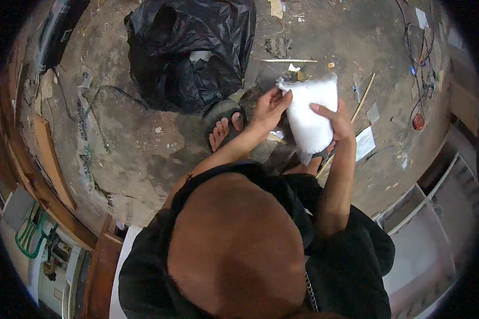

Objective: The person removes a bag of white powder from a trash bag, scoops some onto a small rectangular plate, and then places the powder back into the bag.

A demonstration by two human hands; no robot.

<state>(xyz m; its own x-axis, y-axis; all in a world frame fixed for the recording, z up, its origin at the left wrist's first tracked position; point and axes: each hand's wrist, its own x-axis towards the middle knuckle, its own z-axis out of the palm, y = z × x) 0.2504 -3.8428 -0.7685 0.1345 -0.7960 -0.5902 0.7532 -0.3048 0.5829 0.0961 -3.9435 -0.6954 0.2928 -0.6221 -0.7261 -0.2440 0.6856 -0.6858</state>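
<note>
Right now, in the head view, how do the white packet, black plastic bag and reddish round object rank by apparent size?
Largest to smallest:
1. Black plastic bag
2. White packet, perhaps enlarged by being held up
3. Reddish round object

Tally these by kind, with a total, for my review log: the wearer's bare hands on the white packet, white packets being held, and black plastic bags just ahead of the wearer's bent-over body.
Bare hands: 2 (left hand, right hand)
Held packets: 1 (white packet)
Bags just ahead: 1 (black plastic bag)
Total: 4
</note>
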